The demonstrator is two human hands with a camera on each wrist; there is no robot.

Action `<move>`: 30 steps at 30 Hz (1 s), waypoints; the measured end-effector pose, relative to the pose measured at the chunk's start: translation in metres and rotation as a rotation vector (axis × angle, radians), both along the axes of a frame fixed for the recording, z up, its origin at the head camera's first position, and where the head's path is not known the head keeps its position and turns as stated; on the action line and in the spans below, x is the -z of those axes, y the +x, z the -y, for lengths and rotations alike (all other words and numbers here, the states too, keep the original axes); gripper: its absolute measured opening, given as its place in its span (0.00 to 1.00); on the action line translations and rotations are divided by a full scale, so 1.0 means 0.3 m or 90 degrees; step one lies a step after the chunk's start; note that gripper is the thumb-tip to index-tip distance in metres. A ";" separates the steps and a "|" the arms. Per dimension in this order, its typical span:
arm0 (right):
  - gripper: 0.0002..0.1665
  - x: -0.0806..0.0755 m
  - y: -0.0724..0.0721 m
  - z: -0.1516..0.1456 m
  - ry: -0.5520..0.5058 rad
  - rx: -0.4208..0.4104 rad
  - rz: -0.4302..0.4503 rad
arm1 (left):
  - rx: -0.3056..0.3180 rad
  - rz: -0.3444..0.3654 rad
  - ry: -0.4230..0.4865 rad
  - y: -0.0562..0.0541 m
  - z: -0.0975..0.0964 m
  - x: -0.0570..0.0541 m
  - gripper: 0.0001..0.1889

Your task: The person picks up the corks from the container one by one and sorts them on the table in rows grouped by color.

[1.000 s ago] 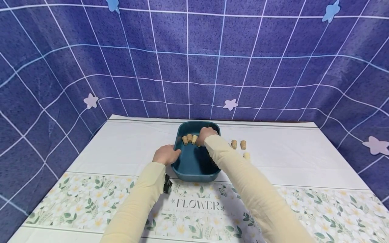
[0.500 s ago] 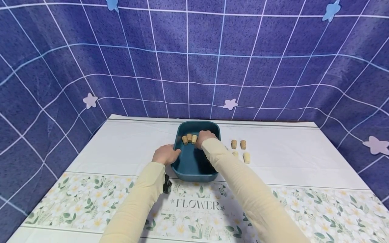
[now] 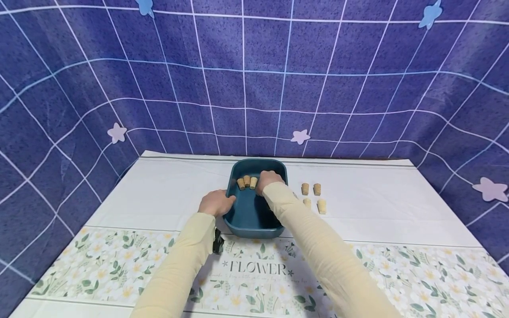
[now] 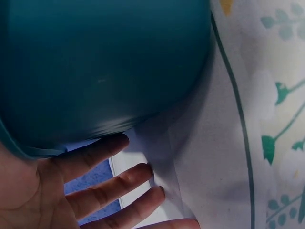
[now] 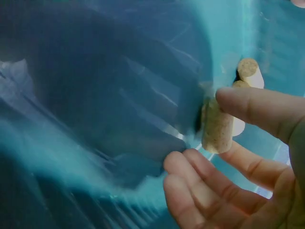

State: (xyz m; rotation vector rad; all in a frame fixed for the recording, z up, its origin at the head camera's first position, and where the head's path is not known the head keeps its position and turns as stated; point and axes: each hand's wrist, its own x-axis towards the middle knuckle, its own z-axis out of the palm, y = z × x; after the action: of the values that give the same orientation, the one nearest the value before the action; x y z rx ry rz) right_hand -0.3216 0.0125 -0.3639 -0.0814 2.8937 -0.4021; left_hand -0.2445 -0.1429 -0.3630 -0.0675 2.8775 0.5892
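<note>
A teal plastic tub [image 3: 254, 232] stands in the middle of the table. My left hand [image 3: 217, 203] grips its left rim, thumb hooked over the edge; in the left wrist view the fingers [image 4: 114, 183] spread along the outer wall. My right hand [image 3: 269, 182] reaches down inside the tub, its fingers mostly hidden in the head view. From the right wrist, it pinches a cork [image 5: 218, 131] between thumb and forefinger, beside other corks [image 5: 249, 69]. Three corks [image 3: 247, 181] show in a row to the left of this hand.
Several more corks lie on the white table right of the tub, two darker ones [image 3: 317, 189] behind two paler ones [image 3: 321, 206]. A flower-print band [image 3: 258, 269] crosses the table's front. A blue grid-patterned curtain [image 3: 254, 79] hangs behind.
My right hand has shifted slightly toward me and lower in the tub, and its forearm has uncovered a pale cork on the table. My left hand has stayed on the rim.
</note>
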 end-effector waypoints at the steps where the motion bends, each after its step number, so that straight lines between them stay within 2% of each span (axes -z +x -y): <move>1: 0.20 -0.003 0.001 -0.001 0.000 -0.002 0.004 | -0.002 0.001 0.001 -0.001 0.000 0.002 0.24; 7: 0.23 -0.022 0.001 -0.005 -0.002 -0.023 0.023 | -0.005 0.007 -0.001 -0.002 0.000 0.004 0.25; 13: 0.23 -0.058 0.011 -0.010 0.003 -0.042 0.007 | -0.005 0.007 -0.001 -0.001 0.002 0.001 0.25; 18: 0.19 -0.114 0.042 -0.018 0.008 -0.069 -0.005 | -0.003 0.008 -0.002 -0.003 0.004 0.002 0.25; 25: 0.13 -0.186 0.101 -0.049 0.021 -0.132 -0.034 | 0.000 0.006 -0.003 -0.005 0.004 0.003 0.25; 30: 0.13 -0.213 0.109 -0.071 0.015 -0.154 -0.056 | 0.003 0.006 -0.004 -0.007 0.005 0.002 0.25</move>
State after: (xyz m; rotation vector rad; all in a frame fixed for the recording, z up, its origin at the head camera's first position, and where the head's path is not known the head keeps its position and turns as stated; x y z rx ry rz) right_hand -0.2888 0.0339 -0.3000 -0.4518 2.9253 -0.3285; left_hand -0.2465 -0.1443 -0.3636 -0.0634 2.8688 0.5780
